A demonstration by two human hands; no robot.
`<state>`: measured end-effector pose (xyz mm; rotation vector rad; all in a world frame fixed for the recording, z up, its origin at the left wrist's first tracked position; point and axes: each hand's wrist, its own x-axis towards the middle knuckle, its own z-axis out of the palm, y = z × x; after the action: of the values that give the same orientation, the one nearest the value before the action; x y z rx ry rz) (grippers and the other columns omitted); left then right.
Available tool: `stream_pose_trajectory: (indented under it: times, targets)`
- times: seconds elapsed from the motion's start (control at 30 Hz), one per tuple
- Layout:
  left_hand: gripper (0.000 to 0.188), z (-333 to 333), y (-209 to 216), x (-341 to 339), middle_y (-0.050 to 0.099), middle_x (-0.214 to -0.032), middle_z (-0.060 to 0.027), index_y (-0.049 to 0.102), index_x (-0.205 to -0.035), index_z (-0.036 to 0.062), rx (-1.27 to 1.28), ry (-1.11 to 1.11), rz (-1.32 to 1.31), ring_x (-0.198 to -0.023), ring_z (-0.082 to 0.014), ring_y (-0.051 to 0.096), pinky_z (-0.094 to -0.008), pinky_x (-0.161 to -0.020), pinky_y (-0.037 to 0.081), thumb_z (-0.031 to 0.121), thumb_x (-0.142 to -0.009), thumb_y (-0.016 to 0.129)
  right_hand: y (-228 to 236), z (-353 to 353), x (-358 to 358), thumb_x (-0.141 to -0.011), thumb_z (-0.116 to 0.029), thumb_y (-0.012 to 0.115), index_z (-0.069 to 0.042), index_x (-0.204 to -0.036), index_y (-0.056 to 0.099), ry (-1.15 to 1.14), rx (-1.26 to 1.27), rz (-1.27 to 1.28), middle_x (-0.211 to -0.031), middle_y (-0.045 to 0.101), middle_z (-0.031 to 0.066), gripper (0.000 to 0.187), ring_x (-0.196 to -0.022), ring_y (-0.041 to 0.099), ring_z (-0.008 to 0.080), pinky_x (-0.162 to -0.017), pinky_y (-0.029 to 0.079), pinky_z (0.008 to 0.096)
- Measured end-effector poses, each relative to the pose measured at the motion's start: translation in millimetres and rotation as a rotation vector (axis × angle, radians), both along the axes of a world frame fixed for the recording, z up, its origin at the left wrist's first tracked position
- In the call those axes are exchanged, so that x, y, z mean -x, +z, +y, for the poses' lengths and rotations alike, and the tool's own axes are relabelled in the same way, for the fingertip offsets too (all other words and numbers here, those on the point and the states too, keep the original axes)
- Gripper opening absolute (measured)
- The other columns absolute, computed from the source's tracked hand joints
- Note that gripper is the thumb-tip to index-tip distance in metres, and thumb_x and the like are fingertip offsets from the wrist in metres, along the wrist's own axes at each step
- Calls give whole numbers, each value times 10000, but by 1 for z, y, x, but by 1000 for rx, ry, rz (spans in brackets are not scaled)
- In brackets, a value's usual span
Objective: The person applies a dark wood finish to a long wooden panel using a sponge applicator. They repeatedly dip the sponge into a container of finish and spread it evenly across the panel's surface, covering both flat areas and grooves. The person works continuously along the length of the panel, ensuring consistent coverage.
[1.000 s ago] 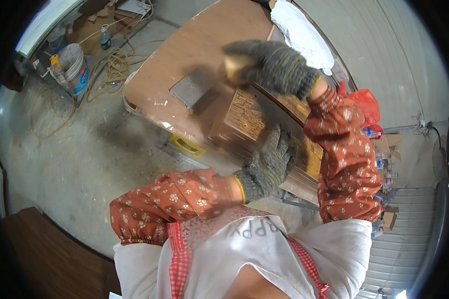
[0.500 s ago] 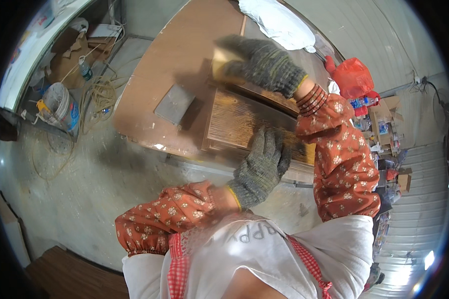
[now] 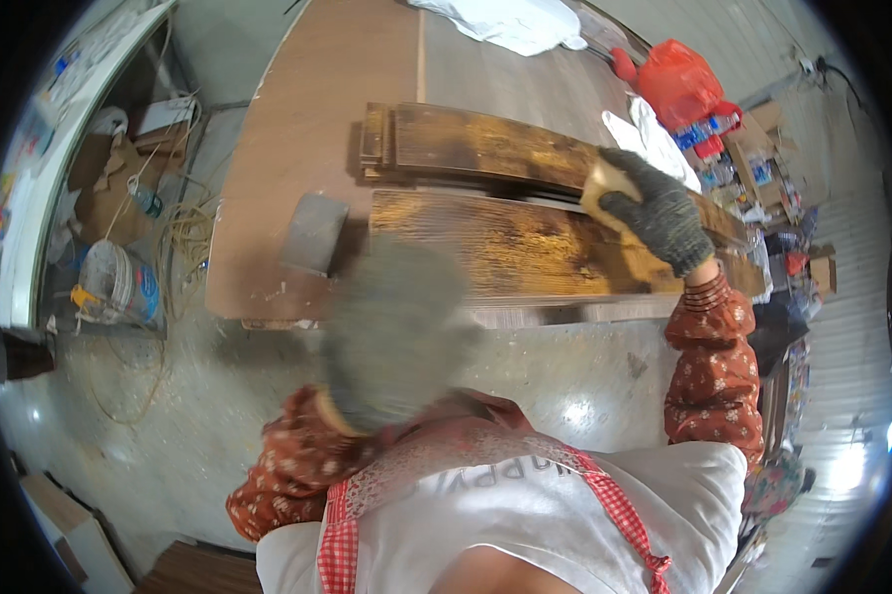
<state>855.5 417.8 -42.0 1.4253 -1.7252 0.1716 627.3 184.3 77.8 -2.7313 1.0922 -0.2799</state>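
My right hand (image 3: 658, 210), in a dark grey knit glove, grips a pale yellow sponge-like block (image 3: 607, 190). It is over the gap between two rows of brown, wood-grained planks. The far plank (image 3: 485, 144) lies on a stack with ends showing at the left; the near plank (image 3: 495, 243) has dark, mottled patches. My left hand (image 3: 396, 332), gloved the same way, is raised in front of the near plank's left end, smeared by motion, so its fingers cannot be made out. A flat grey block (image 3: 314, 234) rests on the brown table (image 3: 278, 178) left of the planks.
White cloth or plastic (image 3: 515, 22) lies at the table's far side, and a red plastic bag (image 3: 678, 84) is at the far right. Bottles and cardboard boxes crowd the right side. On the floor at left are a bucket (image 3: 109, 272) and a coiled hose (image 3: 190, 233).
My right hand has moved right along the planks with the pale block. My left hand has lifted off the near plank and moved left, toward me. The view has shifted.
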Motion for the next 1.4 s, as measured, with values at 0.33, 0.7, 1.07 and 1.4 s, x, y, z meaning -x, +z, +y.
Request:
stream_pose_trajectory:
  times: [0.33,0.7,1.07,1.4]
  targets:
    - [300,-9,-69,-110,655,-1126,-77,607,-1200,-10,-56,21,1114,-1048,-201,609,-301,-919,479,101,-923,635,-11,37,25,-851,-252,711,-76,-1341,540,-162,-50,-359,-1169,653,151,548,-1042,644,247,-884,516,358]
    - [266,-52,-92,-101,595,-1047,-118,625,-1021,83,-198,349,-267,-1102,-381,502,-490,-938,403,228,-798,641,-31,57,86,-889,-146,689,-13,-1365,506,-395,-195,-702,-1274,579,100,527,-1151,548,185,-968,466,319]
    - [291,-7,-64,-112,624,-1171,-112,592,-1220,-13,-320,-216,934,-1101,-217,582,-350,-976,458,142,-992,499,-36,40,40,-830,-287,746,-91,-1319,559,-296,67,-442,-1141,664,153,559,-997,669,254,-862,537,350]
    - [310,-20,-26,-82,615,-1194,-116,597,-1225,-19,-499,-256,1088,-1061,-207,588,-355,-904,481,99,-939,592,-31,59,-109,-875,-354,614,-58,-1109,629,80,83,-337,-959,684,171,378,-867,672,342,-787,536,441]
